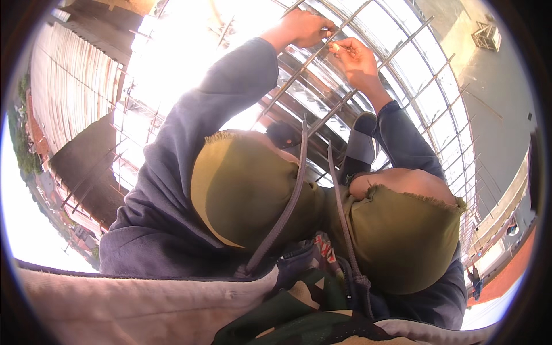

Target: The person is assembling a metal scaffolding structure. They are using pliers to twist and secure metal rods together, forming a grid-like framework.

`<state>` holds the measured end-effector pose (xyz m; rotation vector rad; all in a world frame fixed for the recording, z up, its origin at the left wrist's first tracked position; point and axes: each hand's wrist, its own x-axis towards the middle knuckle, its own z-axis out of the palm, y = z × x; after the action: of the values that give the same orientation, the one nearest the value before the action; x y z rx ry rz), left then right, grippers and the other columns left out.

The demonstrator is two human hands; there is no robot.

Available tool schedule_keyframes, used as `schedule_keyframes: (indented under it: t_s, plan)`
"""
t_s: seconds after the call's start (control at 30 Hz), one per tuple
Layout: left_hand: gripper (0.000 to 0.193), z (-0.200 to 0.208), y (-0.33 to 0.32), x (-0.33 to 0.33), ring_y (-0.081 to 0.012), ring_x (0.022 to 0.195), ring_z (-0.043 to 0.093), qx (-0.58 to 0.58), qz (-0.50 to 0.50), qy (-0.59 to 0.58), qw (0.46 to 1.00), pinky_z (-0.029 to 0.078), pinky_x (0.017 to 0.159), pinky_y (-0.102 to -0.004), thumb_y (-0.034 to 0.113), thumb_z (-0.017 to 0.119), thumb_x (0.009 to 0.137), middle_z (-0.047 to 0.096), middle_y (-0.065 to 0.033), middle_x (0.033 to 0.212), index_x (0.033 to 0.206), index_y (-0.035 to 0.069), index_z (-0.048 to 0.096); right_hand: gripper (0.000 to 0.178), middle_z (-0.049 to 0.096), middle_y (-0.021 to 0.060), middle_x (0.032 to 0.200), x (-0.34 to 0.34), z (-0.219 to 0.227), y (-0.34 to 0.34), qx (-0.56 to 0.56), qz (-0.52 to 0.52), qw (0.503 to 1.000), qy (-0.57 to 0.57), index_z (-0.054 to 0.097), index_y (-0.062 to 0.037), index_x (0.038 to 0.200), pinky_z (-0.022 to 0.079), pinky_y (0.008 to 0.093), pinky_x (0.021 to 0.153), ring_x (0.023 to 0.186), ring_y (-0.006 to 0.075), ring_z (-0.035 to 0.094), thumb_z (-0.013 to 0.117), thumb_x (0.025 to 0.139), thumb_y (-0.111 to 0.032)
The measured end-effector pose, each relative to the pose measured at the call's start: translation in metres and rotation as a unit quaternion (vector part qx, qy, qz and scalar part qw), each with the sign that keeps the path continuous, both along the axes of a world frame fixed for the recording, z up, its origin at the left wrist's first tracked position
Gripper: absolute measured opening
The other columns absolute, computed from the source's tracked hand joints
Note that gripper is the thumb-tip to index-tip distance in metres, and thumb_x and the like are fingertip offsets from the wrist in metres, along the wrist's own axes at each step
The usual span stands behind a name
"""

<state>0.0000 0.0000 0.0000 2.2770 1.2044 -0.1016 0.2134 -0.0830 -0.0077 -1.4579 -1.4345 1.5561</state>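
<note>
My left hand [307, 27] is closed beside a steel rebar grid [397, 53] at the top of the view, its fingertips at a bar. Close by on the right, my right hand [355, 62] has thumb and fingers pinched together next to the same bar. Whatever is between the fingers of either hand is too small or too bright to make out. Both forearms, in dark blue sleeves, reach forward past my bent knees [247, 190] in olive shorts. Under the bars lies a shiny, ridged metal sheet [313, 72], partly washed out by glare.
My feet, one in a dark shoe [282, 135], are among the bars. Bar ends stick out along the grid's right edge. Ribbed pale sheeting [77, 86] stands at the left, and a grey surface [500, 86] with a small wire-like frame [486, 37] lies at the right.
</note>
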Motion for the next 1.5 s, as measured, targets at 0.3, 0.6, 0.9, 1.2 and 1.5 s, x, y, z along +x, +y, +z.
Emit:
schedule_keyframes:
  t_s: [0.3,0.6,0.9,1.2,1.5]
  plan:
    - [0.033,-0.013,0.002,0.001,-0.0328,0.105,0.075,-0.018,0.037,-0.077,0.996,0.056,0.093,-0.0466,0.040,0.057,0.105,0.079,-0.0098,0.110,0.124,0.017,0.070,0.015,0.079,0.0077,0.106,-0.009,-0.002,-0.003,0.043,-0.034,0.995,-0.088,0.070,-0.0024,0.118,0.055,0.0267,0.089,0.100,0.0106,0.072,0.064,0.109,-0.013]
    - [0.036,-0.022,0.000,-0.003,-0.0292,0.111,0.074,-0.043,0.035,-0.077,0.996,0.053,0.101,-0.0431,0.042,0.061,0.101,0.080,-0.0075,0.114,0.125,0.017,0.070,0.021,0.079,0.0121,0.106,-0.015,-0.020,-0.001,0.086,-0.079,0.993,-0.016,0.070,0.0001,0.118,0.060,0.0320,0.087,0.096,0.0182,0.077,0.064,0.107,-0.016]
    - [0.039,-0.023,-0.005,-0.010,-0.0281,0.116,0.073,-0.003,0.020,-0.056,0.998,0.043,0.113,-0.0476,0.047,0.063,0.100,0.080,-0.0061,0.119,0.124,0.017,0.071,0.024,0.077,0.0105,0.100,0.004,-0.025,0.026,-0.016,-0.126,0.989,-0.081,0.070,0.0039,0.113,0.061,0.0306,0.077,0.094,0.0154,0.076,0.067,0.104,-0.018]
    - [0.053,-0.062,-0.009,0.004,-0.0384,0.108,0.075,-0.091,0.176,-0.237,0.951,0.058,0.096,-0.0506,0.045,0.070,0.097,0.077,-0.0236,0.116,0.130,0.002,0.070,0.028,0.076,0.0185,0.104,0.022,-0.050,0.053,0.270,0.326,0.718,-0.552,0.074,-0.0069,0.124,0.054,0.0492,0.098,0.106,0.0321,0.072,0.061,0.101,-0.015]
    - [0.043,-0.016,-0.016,0.016,-0.0429,0.097,0.074,0.002,0.130,-0.158,0.979,0.056,0.090,-0.0521,0.040,0.069,0.096,0.077,-0.0248,0.100,0.111,0.001,0.077,0.041,0.073,0.0109,0.128,0.002,-0.012,-0.004,0.134,0.046,0.935,-0.325,0.070,-0.0126,0.139,0.057,0.0380,0.093,0.112,0.0258,0.073,0.070,0.101,-0.029]
